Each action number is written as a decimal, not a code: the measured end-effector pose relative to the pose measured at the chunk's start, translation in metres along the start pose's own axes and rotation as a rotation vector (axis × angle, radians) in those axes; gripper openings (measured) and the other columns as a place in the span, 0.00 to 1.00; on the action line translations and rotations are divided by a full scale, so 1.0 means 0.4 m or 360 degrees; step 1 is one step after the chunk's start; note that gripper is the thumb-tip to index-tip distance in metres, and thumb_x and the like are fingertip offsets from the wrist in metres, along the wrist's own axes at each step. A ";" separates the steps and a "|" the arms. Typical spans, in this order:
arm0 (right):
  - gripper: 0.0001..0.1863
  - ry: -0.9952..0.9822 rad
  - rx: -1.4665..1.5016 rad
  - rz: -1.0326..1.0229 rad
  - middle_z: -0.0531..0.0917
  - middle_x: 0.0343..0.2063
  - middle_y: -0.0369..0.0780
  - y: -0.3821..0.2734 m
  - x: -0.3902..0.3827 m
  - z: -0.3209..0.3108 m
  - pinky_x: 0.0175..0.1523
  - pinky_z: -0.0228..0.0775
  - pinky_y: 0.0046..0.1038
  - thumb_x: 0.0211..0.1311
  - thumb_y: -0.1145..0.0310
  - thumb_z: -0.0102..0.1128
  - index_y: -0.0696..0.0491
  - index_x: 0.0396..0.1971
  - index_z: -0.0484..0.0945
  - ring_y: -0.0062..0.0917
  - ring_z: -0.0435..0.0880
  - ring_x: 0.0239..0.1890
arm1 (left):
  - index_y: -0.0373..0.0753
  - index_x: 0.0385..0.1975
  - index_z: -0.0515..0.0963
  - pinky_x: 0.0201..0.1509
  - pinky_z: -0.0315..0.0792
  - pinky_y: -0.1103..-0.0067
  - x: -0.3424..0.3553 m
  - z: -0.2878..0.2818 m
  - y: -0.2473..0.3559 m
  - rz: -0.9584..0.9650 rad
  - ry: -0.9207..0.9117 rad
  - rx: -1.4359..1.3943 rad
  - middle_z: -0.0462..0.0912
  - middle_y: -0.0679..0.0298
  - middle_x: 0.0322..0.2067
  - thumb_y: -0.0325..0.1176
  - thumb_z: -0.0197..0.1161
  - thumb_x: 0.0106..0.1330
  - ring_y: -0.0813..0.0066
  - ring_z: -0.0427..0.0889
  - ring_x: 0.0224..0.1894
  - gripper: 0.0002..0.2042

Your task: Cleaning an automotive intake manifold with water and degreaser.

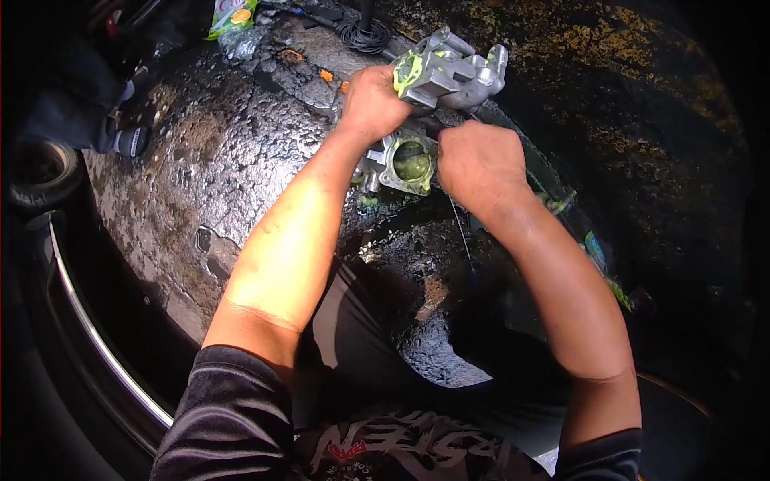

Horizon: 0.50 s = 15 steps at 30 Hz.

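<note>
My left hand (375,104) is closed at the left edge of a grey cast-metal engine part (459,78) with stubby pipe ends. Yellow-green foam or paste coats the opening beside my fingers. Just below sits a metal throttle body (391,174), its round bore smeared with the same yellow-green stuff; whether the two castings are joined is hidden. Beside the bore, my right hand (484,160) forms a fist with its fingers turned away. What it grips cannot be seen. A thin rod or wire (460,230) slants down beneath it.
Wet, rough ground (184,176) lies around the parts. A coiled black cable (365,36) and a green packet (231,16) are at the far side. Another person's foot in a sandal (131,142) stands at left, near a small wheel (44,172). Orange bits (326,75) lie beyond my left hand.
</note>
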State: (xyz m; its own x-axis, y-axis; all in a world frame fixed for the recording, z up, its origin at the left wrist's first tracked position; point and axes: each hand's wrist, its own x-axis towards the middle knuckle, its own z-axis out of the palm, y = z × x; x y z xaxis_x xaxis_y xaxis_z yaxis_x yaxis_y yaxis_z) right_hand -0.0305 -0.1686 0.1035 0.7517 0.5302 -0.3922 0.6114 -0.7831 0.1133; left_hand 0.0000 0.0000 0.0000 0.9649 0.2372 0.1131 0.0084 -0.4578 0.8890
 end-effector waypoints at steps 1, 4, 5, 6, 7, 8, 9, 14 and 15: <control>0.12 -0.0056 -0.0005 -0.0004 0.91 0.36 0.43 0.008 -0.002 0.013 0.45 0.84 0.38 0.61 0.66 0.59 0.50 0.35 0.91 0.37 0.92 0.41 | 0.43 0.36 0.88 0.48 0.80 0.63 -0.001 0.014 0.012 -0.0003 0.0000 -0.0043 0.89 0.52 0.35 0.42 0.76 0.52 0.49 0.88 0.41 0.14; 0.12 -0.0051 -0.0002 0.0026 0.91 0.36 0.44 -0.002 0.001 0.004 0.43 0.84 0.38 0.62 0.67 0.57 0.50 0.35 0.91 0.38 0.91 0.41 | 0.42 0.34 0.87 0.47 0.80 0.63 0.022 -0.015 -0.015 0.0081 0.0039 0.0086 0.88 0.50 0.34 0.42 0.76 0.52 0.48 0.87 0.40 0.14; 0.13 -0.0070 0.0001 0.0019 0.91 0.36 0.44 0.008 -0.013 0.000 0.43 0.84 0.38 0.62 0.68 0.56 0.50 0.35 0.91 0.39 0.91 0.40 | 0.42 0.33 0.87 0.47 0.80 0.63 0.013 -0.019 -0.019 0.0094 0.0059 0.0158 0.88 0.50 0.34 0.42 0.76 0.52 0.47 0.87 0.40 0.13; 0.13 0.0091 -0.0007 0.0072 0.90 0.36 0.46 0.029 -0.019 0.004 0.43 0.83 0.40 0.62 0.69 0.55 0.51 0.35 0.90 0.40 0.91 0.40 | 0.42 0.33 0.87 0.47 0.80 0.62 0.006 -0.016 -0.008 0.0086 0.0104 0.0115 0.88 0.50 0.34 0.42 0.75 0.52 0.46 0.87 0.41 0.13; 0.13 0.0087 -0.0029 0.0083 0.90 0.36 0.46 0.032 -0.012 0.022 0.43 0.83 0.40 0.62 0.69 0.55 0.51 0.35 0.90 0.40 0.91 0.40 | 0.42 0.33 0.87 0.47 0.80 0.62 0.010 -0.006 -0.001 0.0091 0.0108 0.0091 0.88 0.50 0.34 0.42 0.75 0.52 0.46 0.87 0.41 0.13; 0.12 0.0169 -0.0016 0.0105 0.90 0.36 0.46 0.038 0.005 0.056 0.43 0.83 0.41 0.62 0.68 0.56 0.51 0.35 0.90 0.41 0.91 0.39 | 0.42 0.33 0.87 0.47 0.80 0.62 0.016 0.003 0.007 0.0057 0.0093 0.0026 0.88 0.50 0.34 0.42 0.75 0.52 0.46 0.87 0.41 0.13; 0.12 0.0252 0.0012 0.0107 0.90 0.35 0.47 0.025 0.018 0.064 0.44 0.83 0.42 0.62 0.68 0.56 0.50 0.35 0.90 0.41 0.91 0.39 | 0.42 0.34 0.88 0.47 0.80 0.61 0.019 0.001 0.002 0.0011 0.0084 -0.0019 0.88 0.50 0.35 0.42 0.75 0.52 0.45 0.86 0.41 0.13; 0.13 0.0136 0.0029 0.0210 0.90 0.35 0.48 0.030 -0.005 0.000 0.44 0.83 0.42 0.63 0.67 0.54 0.50 0.35 0.90 0.42 0.91 0.39 | 0.43 0.38 0.88 0.46 0.80 0.65 0.003 -0.024 0.005 0.0090 0.0102 0.0111 0.89 0.51 0.35 0.39 0.74 0.54 0.50 0.88 0.40 0.13; 0.13 0.0128 0.0011 0.0226 0.90 0.35 0.48 0.029 0.001 0.024 0.44 0.83 0.42 0.63 0.67 0.54 0.50 0.35 0.90 0.42 0.91 0.39 | 0.43 0.38 0.88 0.46 0.80 0.65 -0.003 -0.015 0.012 0.0094 0.0097 0.0087 0.89 0.51 0.35 0.39 0.74 0.54 0.50 0.88 0.40 0.13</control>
State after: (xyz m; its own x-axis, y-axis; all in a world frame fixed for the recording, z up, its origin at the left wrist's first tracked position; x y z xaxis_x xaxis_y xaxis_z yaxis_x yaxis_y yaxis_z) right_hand -0.0254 -0.1805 0.0960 0.8480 0.4381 -0.2982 0.4961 -0.8542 0.1559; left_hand -0.0027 0.0026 0.0068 0.9464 0.2593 0.1925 -0.0319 -0.5182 0.8546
